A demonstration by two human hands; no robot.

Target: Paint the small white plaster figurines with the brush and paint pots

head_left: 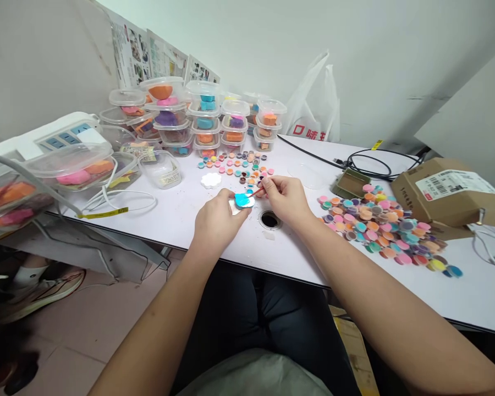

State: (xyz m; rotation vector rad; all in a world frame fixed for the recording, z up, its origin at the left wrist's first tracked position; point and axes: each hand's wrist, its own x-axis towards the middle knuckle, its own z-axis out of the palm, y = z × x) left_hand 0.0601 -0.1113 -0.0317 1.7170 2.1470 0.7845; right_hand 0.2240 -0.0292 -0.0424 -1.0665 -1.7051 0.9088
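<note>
Between its thumb and fingers, my left hand [220, 217] pinches a small white piece partly coated in bright blue paint [243, 201]. My right hand [286, 198] grips a thin red paintbrush [256, 192], and its tip reaches the blue surface. The exact shape of the painted piece is partly hidden by my fingers. Just beyond my left hand lies a white scalloped, cloud-like piece [211, 180] flat on the table. Small round paint pots [251, 165] in many colours are strewn behind both hands.
Stacked clear tubs [206, 124] with coloured pieces line the back. A large heap of paint pots [379, 225] spreads at right, near a cardboard box [445, 192] and a black cable [379, 162]. A round hole [269, 220] sits by my right wrist. At left stands a power strip [49, 140].
</note>
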